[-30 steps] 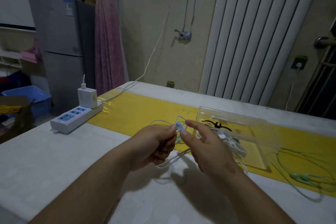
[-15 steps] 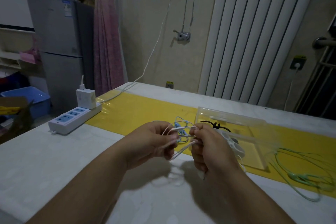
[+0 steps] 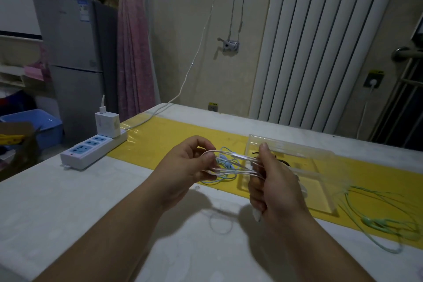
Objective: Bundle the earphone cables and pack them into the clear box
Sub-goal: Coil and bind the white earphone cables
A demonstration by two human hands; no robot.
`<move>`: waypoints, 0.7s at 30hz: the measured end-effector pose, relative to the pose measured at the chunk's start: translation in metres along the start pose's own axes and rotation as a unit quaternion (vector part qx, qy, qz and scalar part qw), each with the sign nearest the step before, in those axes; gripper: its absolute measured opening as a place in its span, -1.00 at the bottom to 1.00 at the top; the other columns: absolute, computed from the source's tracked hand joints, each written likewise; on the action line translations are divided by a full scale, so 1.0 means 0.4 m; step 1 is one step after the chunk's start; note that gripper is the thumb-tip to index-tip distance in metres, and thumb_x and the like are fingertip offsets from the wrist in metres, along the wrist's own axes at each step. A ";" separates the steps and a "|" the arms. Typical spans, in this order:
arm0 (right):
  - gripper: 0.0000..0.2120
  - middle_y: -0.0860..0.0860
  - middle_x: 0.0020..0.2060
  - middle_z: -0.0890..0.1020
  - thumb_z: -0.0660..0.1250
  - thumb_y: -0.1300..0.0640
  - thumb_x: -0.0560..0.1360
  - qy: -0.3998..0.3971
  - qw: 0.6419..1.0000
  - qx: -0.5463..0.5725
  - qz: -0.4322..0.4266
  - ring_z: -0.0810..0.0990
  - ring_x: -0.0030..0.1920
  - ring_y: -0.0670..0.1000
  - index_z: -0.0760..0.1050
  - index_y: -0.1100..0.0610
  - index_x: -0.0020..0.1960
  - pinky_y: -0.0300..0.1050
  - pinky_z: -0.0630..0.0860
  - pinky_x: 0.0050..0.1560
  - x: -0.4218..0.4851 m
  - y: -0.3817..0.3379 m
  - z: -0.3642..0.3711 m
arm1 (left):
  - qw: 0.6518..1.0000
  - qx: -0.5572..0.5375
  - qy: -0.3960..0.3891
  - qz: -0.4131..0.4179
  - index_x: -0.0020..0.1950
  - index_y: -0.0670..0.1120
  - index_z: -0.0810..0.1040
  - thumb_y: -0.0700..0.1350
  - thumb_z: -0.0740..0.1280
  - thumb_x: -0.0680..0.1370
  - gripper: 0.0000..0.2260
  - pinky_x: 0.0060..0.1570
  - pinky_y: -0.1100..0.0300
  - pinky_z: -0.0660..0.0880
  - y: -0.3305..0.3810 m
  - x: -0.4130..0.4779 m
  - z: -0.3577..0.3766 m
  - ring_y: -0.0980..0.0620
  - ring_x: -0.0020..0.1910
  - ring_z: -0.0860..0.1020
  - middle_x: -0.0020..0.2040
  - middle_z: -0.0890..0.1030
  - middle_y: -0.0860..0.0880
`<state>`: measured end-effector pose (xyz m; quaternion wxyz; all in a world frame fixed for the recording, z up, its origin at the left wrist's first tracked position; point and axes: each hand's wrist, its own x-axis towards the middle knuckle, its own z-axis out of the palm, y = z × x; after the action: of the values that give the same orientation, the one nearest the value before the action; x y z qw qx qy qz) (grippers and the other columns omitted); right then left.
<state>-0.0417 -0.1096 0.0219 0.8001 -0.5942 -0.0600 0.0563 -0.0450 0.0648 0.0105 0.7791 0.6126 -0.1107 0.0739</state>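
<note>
White cable (image 3: 239, 156) spans side to side — my left hand (image 3: 183, 167) and right hand (image 3: 274, 185) each grip an end, clear box (image 3: 302, 149) nearer the right.

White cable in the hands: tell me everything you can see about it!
The white cable is thin and looks like smooth plastic. It is folded into several long loops, stretched almost level above the table. The left hand pinches one end of the loops; the right hand grips the other. A loose loop hangs under the hands.
</note>
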 end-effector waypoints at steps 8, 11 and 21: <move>-0.60 -0.03 -0.54 0.31 0.26 -0.15 0.41 0.122 0.959 -0.228 -0.118 0.24 -0.45 0.03 0.31 0.17 -0.35 -0.04 0.21 -0.33 0.024 0.028 -0.018 | 0.996 -0.001 -0.082 -0.019 -0.13 -0.18 0.44 -0.25 0.38 0.49 -0.88 -0.47 0.22 0.48 0.002 -0.013 0.008 0.01 -0.42 0.50 -0.32 0.49 -0.14; -0.73 0.05 -0.45 0.39 0.29 0.06 0.47 0.151 0.942 -0.261 -0.150 0.29 -0.39 0.04 0.35 0.24 -0.26 -0.05 0.27 -0.33 0.026 0.031 -0.022 | 0.994 0.008 -0.104 -0.027 -0.14 -0.19 0.45 -0.26 0.36 0.48 -0.91 -0.42 0.19 0.51 0.005 -0.016 0.003 -0.01 -0.41 0.51 -0.35 0.49 -0.13; -0.74 -0.15 -0.67 0.37 0.17 0.13 0.62 0.051 0.962 -0.249 -0.097 0.29 -0.64 -0.18 0.63 0.09 -0.06 -0.27 0.21 -0.47 0.028 0.031 -0.025 | 0.995 0.091 -0.027 -0.005 -0.07 -0.11 0.54 -0.19 0.36 0.44 -0.91 -0.40 0.19 0.40 0.012 -0.008 -0.020 0.04 -0.33 0.49 -0.30 0.54 -0.07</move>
<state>-0.0291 -0.1135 0.0074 0.6305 -0.7680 -0.0889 -0.0687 -0.0487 0.0738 0.0122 0.7169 0.6836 -0.1218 0.0632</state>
